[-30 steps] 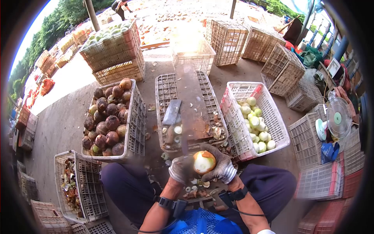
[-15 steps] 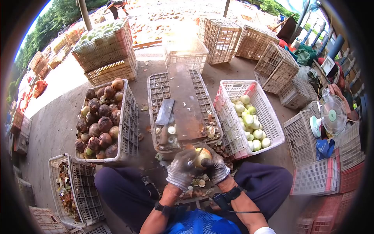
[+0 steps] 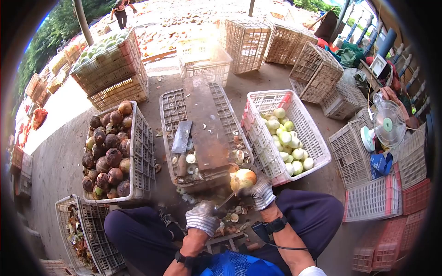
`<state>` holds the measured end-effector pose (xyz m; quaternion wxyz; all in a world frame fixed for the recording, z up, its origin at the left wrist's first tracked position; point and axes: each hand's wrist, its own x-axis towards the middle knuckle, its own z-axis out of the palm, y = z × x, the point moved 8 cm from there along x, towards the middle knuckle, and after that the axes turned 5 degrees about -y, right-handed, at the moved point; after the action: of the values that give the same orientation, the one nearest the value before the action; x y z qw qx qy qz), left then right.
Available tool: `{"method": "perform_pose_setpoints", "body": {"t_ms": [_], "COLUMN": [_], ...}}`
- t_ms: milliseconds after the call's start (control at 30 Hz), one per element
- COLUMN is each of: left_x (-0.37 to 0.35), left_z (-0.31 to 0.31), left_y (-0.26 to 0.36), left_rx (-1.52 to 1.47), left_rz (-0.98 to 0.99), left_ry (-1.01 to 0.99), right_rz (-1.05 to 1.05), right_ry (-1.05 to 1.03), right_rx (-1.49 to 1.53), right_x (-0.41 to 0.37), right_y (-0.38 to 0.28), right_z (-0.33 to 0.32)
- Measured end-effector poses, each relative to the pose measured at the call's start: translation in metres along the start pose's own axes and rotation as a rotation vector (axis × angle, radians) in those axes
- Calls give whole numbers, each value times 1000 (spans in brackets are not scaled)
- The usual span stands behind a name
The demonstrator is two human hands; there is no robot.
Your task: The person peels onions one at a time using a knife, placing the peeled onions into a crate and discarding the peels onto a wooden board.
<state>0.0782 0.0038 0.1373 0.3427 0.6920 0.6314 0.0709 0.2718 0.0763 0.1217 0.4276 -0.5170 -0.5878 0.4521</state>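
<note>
My left hand, in a striped glove, is closed round a small knife whose blade points up to the right. My right hand, gloved too, grips a partly peeled, yellowish onion-like bulb just beyond the knife tip. Past the bulb, a board lies across an upturned crate, with a cleaver at its left side. Dark, unpeeled bulbs fill the crate on the left. Pale peeled bulbs lie in the crate on the right.
A crate of scraps stands at lower left. Stacked crates hold pale green bulbs at upper left. A fan stands on crates at the right. Peel scraps litter the floor between my legs. A person is in the far background.
My hands have moved apart. The left has drawn down and left with the knife, and the right has raised the bulb slightly. The view has shifted, and the distant person stands more upright.
</note>
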Motion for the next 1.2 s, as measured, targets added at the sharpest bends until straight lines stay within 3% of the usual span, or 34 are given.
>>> {"method": "perform_pose_setpoints", "body": {"t_ms": [167,267,367,433,467,533,600,667,833,967,1067,1200], "left_x": [8,12,17,22,27,20,27,29,17,18,15,16], "left_z": [13,21,31,39,52,27,34,34,-5,-22,-24,0], "left_y": [-8,-12,-19,-15,-28,-12,-17,-18,-3,11,22,25], "left_rx": [91,89,60,25,17,12,15,-11,140,153,165,-20], "left_rz": [-6,-22,-115,-154,-154,-224,-150,-186,127,371,375,368], "left_ry": [42,65,-12,-88,-80,-49,14,-55,203,172,107,-89], "right_rz": [-7,-5,-79,0,79,-46,-33,2,175,205,198,282], "right_ry": [16,42,42,61,68,63,32,6,-140,-261,-283,-410], "right_rx": [-219,-196,-518,-519,-725,-373,-221,-116,213,274,180,415], "right_x": [3,0,-3,-5,-5,-6,-2,-1,-15,-21,-30,-31], "right_y": [-7,-13,-31,-28,-15,-26,-26,-26,-25,-22,-43,-32], "right_z": [2,4,8,5,3,3,7,8,14,6,4,0]}}
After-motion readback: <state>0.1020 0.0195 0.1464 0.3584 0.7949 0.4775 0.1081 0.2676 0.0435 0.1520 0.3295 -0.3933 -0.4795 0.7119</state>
